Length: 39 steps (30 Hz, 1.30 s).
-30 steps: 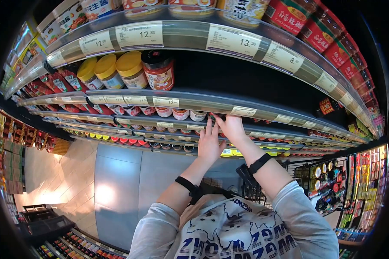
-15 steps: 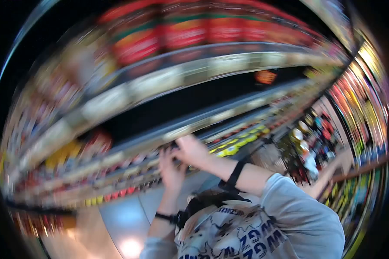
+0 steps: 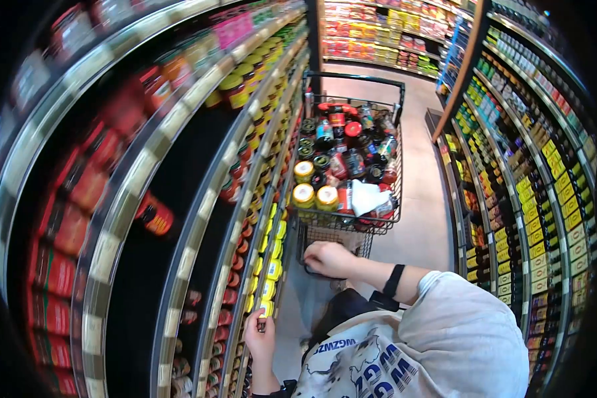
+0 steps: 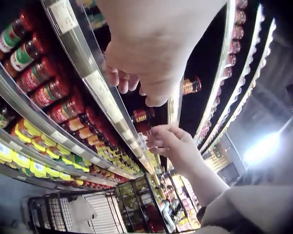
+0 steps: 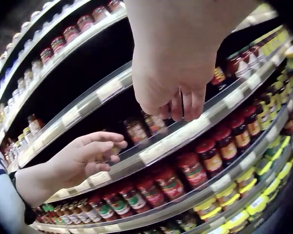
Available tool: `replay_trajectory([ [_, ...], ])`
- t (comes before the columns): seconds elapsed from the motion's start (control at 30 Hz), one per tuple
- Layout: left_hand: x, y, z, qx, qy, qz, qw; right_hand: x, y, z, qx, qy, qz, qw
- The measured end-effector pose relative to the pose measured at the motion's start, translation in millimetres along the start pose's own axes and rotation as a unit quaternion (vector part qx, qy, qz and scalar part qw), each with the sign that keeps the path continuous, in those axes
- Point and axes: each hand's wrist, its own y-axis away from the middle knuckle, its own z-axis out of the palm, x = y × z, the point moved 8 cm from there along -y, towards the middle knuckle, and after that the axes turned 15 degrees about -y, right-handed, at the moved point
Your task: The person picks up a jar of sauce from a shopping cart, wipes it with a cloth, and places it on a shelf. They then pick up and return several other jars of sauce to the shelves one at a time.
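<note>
In the head view my left hand point(image 3: 260, 338) is beside the shelf edge, near yellow-lidded jars point(image 3: 267, 290). My right hand point(image 3: 331, 259) is out in front of my body, just short of the shopping cart point(image 3: 400, 199), its fingers loosely bent. In the left wrist view the left hand point(image 4: 149, 58) hangs before the shelf with relaxed fingers and nothing visible in them. The right wrist view has the right hand point(image 5: 178, 73) in front of a price-tag rail point(image 5: 185, 134), fingers pointing down. Behind the rail stand small jars point(image 5: 136, 130). Neither hand shows a thing in its grip.
Many jars and bottles point(image 3: 338, 136) fill the cart's basket, with a white bag point(image 3: 370, 198) on top. Tall shelves line both sides of the aisle floor point(image 3: 418, 172). A lone red-labelled jar point(image 3: 155, 215) stands on a dark shelf at left.
The head view has swung right, from facing the shelf to looking along the aisle at the cart. Both hands, earlier together at the shelf rail, are now apart, the right one towards the cart.
</note>
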Motion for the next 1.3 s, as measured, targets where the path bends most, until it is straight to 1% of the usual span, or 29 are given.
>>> replay_trajectory([
  [0.07, 21.5, -18.5, 25.2, -0.027, -0.010, 0.006, 1.000, 35.9, 3.2, -60.7, 0.066, 0.024, 0.046, 0.996],
  [0.13, 37.3, -35.5, 49.3, -0.053, 0.052, -0.035, 0.997, 67.6, 1.7, -123.5, 0.108, 0.045, 0.138, 0.984],
  [0.17, 43.0, -43.6, 61.5, -0.080, 0.022, -0.032, 0.996, 93.6, 1.3, -153.3, 0.141, 0.083, 0.151, 0.975],
  [0.2, 55.6, -55.6, 69.6, -0.083, 0.018, -0.027, 0.996, 100.7, -0.7, -186.4, 0.156, 0.130, 0.128, 0.971],
  [0.23, 68.4, -64.9, 77.4, -0.094, 0.022, -0.023, 0.995, 129.9, -1.7, -211.9, 0.163, 0.189, 0.122, 0.961],
  [0.27, 78.5, -72.8, 86.0, -0.105, 0.026, -0.022, 0.994, 147.5, -4.5, -236.1, 0.138, 0.257, 0.121, 0.949],
  [0.3, 82.0, -82.0, 97.5, -0.121, 0.029, -0.028, 0.992, 173.5, -6.6, -258.0, 0.154, 0.262, 0.086, 0.949],
  [0.37, 106.2, -103.0, 112.9, -0.123, 0.022, -0.018, 0.992, 203.3, -12.0, -287.5, 0.113, 0.365, 0.083, 0.920],
  [0.4, 119.9, -113.4, 120.7, -0.124, 0.019, -0.006, 0.992, 212.0, -17.3, -296.8, 0.088, 0.408, 0.072, 0.906],
  [0.43, 129.1, -123.0, 133.0, -0.140, 0.038, -0.013, 0.989, 226.5, -21.5, -301.0, 0.030, 0.416, 0.085, 0.905],
  [0.47, 140.1, -133.3, 141.9, -0.142, 0.033, -0.015, 0.989, 235.2, -24.9, -308.7, 0.029, 0.412, 0.086, 0.907],
  [0.53, 177.9, -153.1, 158.1, -0.154, 0.013, 0.043, 0.987, 244.7, -31.7, -303.5, -0.041, 0.469, 0.026, 0.882],
  [0.57, 194.1, -160.5, 165.3, -0.168, 0.033, 0.029, 0.985, 249.8, -34.8, -303.5, -0.058, 0.482, 0.018, 0.874],
  [0.6, 200.4, -168.3, 174.8, -0.169, 0.031, 0.025, 0.985, 253.9, -37.4, -305.1, -0.060, 0.479, 0.018, 0.876],
  [0.67, 216.9, -180.4, 197.1, -0.186, 0.031, 0.068, 0.980, 262.0, -40.0, -302.5, -0.092, 0.485, 0.012, 0.870],
  [0.7, 237.0, -185.1, 202.1, -0.196, 0.055, 0.050, 0.978, 262.4, -40.4, -302.2, -0.088, 0.501, -0.013, 0.861],
  [0.73, 244.7, -190.9, 211.7, -0.196, 0.053, 0.045, 0.978, 263.7, -41.9, -305.0, -0.091, 0.498, -0.014, 0.863],
  [0.8, 262.7, -197.5, 232.3, -0.230, 0.071, 0.085, 0.967, 261.7, -43.5, -309.8, -0.102, 0.480, -0.028, 0.871],
  [0.83, 271.2, -199.5, 242.9, -0.262, 0.093, 0.072, 0.958, 257.5, -43.9, -314.4, -0.095, 0.460, -0.035, 0.882],
  [0.87, 276.5, -203.9, 251.9, -0.262, 0.091, 0.070, 0.958, 257.1, -42.9, -316.4, -0.095, 0.458, -0.035, 0.883],
  [0.93, 278.8, -205.7, 280.8, -0.329, 0.175, 0.013, 0.928, 245.4, -40.5, -325.3, -0.029, 0.407, -0.052, 0.911],
  [0.97, 283.2, -206.2, 290.0, -0.344, 0.214, -0.008, 0.914, 239.6, -38.4, -325.0, -0.030, 0.404, -0.053, 0.913],
  [1.0, 289.8, -209.8, 296.3, -0.344, 0.213, -0.011, 0.915, 228.0, -37.7, -331.4, 0.000, 0.331, -0.029, 0.943],
  [1.03, 291.8, -211.8, 306.5, -0.361, 0.236, -0.062, 0.900, 219.2, -36.4, -336.3, 0.028, 0.256, -0.006, 0.966],
  [1.07, 291.9, -211.7, 315.2, -0.375, 0.259, -0.115, 0.882, 212.1, -34.2, -331.5, 0.025, 0.252, -0.008, 0.967],
  [1.13, 293.7, -212.8, 330.3, -0.396, 0.244, -0.117, 0.877, 179.8, -25.0, -322.0, 0.070, 0.198, -0.107, 0.972],
  [1.2, 309.1, -194.6, 349.0, -0.511, 0.392, -0.254, 0.721, 146.4, -18.1, -310.9, 0.054, 0.139, -0.162, 0.976],
  [1.27, 342.1, -189.4, 332.5, -0.528, 0.487, -0.275, 0.639, 123.6, -10.9, -295.8, 0.064, 0.164, -0.255, 0.951],
  [1.3, 336.7, -188.6, 330.7, -0.525, 0.508, -0.288, 0.619, 120.6, -6.2, -287.4, 0.044, 0.162, -0.276, 0.946],
])
